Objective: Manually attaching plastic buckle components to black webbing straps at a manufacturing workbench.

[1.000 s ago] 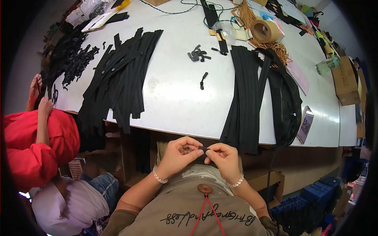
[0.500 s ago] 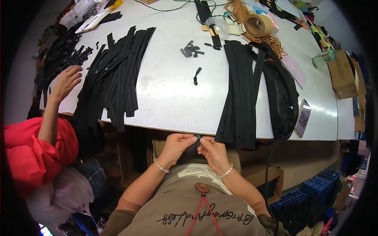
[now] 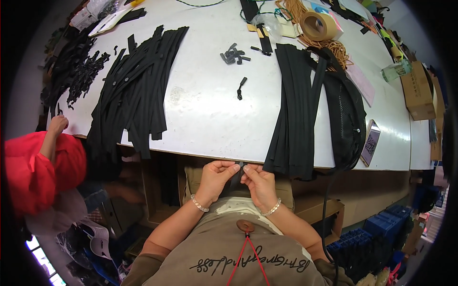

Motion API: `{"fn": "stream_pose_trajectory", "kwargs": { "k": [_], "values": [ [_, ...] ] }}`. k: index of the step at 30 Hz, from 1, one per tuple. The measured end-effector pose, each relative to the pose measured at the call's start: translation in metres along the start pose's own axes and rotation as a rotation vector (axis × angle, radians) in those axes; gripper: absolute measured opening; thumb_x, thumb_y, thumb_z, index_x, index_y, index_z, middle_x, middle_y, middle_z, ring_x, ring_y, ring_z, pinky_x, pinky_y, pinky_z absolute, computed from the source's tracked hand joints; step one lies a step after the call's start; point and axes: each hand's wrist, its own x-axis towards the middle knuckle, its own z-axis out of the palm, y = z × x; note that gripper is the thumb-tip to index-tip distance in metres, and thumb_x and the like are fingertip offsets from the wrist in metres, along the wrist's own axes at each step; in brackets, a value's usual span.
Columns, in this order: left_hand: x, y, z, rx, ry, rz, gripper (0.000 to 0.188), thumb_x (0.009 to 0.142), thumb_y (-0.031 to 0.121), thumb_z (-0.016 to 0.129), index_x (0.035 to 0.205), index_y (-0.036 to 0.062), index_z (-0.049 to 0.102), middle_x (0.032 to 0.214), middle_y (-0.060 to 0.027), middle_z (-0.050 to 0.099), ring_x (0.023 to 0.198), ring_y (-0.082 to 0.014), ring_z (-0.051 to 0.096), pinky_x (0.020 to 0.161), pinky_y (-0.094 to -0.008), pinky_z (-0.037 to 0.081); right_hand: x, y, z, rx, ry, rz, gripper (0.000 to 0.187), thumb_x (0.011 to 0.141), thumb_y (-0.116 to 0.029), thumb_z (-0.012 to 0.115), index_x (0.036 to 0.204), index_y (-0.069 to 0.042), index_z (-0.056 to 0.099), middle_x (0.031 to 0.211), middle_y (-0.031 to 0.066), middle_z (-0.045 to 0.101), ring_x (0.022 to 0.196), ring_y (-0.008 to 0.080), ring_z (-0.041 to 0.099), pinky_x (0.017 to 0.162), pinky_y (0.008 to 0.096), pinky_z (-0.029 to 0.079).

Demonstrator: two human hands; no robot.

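Note:
At the table's front edge, my left hand (image 3: 220, 178) and my right hand (image 3: 258, 179) are close together, thumbs and fingertips pinching. Between them is the end of a black fabric strip (image 3: 233, 182), which hangs below the fingers. A small dark grey piece (image 3: 242, 165) shows at the pinched end; the fingers partly hide how it sits on the strip. Just right of my right hand, a stack of long black strips (image 3: 296, 114) overhangs the edge. Farther ahead lie a short black cord pull (image 3: 242, 88) and a small heap of dark grey pieces (image 3: 234, 55).
On the left lies a loose pile of black strips (image 3: 138, 90); beyond it are small black parts (image 3: 88, 71) and a co-worker's hand (image 3: 58, 124). A black bag (image 3: 344, 114), a phone (image 3: 370, 143), a tape roll (image 3: 318, 25) and a glass jar (image 3: 396, 70) stand right.
My hands keep their pinch with little movement. The co-worker's hand has drawn back from beside the left strip pile toward the table's left edge. The view has shifted slightly.

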Motion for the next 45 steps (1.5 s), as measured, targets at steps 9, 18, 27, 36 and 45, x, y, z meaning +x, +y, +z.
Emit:
{"fn": "stream_pose_trajectory", "kwargs": {
  "k": [9, 18, 27, 36, 45],
  "values": [
    [0.004, -0.002, -0.006, 0.011, -0.003, -0.083, 0.009, 0.081, 0.002, 0.066, 0.089, -0.002, 0.064, 0.084, -0.0057, 0.066, 0.074, -0.007, 0.06, 0.068, -0.0194, 0.049, 0.002, 0.002, 0.004, 0.057, 0.035, -0.047, 0.004, 0.084, -0.001, 0.06, 0.088, 0.001, 0.06, 0.079, 0.0035, 0.059, 0.065, 0.0108, 0.056, 0.059, 0.0249, 0.047],
    [0.003, 0.006, 0.001, -0.069, -0.034, -0.13, 0.006, 0.083, 0.009, 0.066, 0.085, 0.0043, 0.064, 0.075, 0.0004, 0.063, 0.059, -0.0021, 0.052, 0.049, -0.0149, 0.038, 0.0, 0.001, 0.015, 0.131, 0.081, -0.036, 0.004, 0.084, -0.003, 0.061, 0.087, 0.0, 0.06, 0.077, 0.0028, 0.059, 0.061, 0.0099, 0.053, 0.057, 0.0234, 0.045],
    [-0.027, 0.01, -0.006, 0.21, -0.001, 0.317, 0.012, 0.076, -0.006, 0.067, 0.086, -0.0014, 0.062, 0.081, -0.0057, 0.063, 0.073, -0.01, 0.057, 0.066, -0.0213, 0.046, -0.02, -0.01, 0.007, -0.052, -0.23, -0.125, 0.01, 0.081, 0.005, 0.06, 0.091, 0.003, 0.06, 0.086, 0.0067, 0.06, 0.073, 0.0114, 0.057, 0.064, 0.0234, 0.048],
    [-0.039, 0.025, -0.005, 0.4, -0.189, 0.802, 0.015, 0.071, -0.012, 0.063, 0.08, -0.0005, 0.061, 0.079, -0.0095, 0.063, 0.072, -0.0182, 0.058, 0.063, -0.0269, 0.047, -0.03, -0.017, 0.007, -0.305, -0.414, -0.587, 0.015, 0.077, 0.013, 0.061, 0.088, 0.003, 0.061, 0.09, 0.0094, 0.059, 0.077, 0.0136, 0.058, 0.069, 0.024, 0.05],
    [-0.045, 0.014, 0.003, 0.19, -0.021, 0.402, 0.01, 0.078, -0.005, 0.065, 0.084, 0.0, 0.061, 0.08, -0.0057, 0.062, 0.077, -0.0096, 0.057, 0.065, -0.0226, 0.047, -0.034, -0.019, 0.008, -0.243, -0.292, -0.301, 0.008, 0.082, 0.007, 0.059, 0.089, 0.003, 0.059, 0.086, 0.0056, 0.058, 0.071, 0.0082, 0.055, 0.063, 0.02, 0.047]
  ]
}}
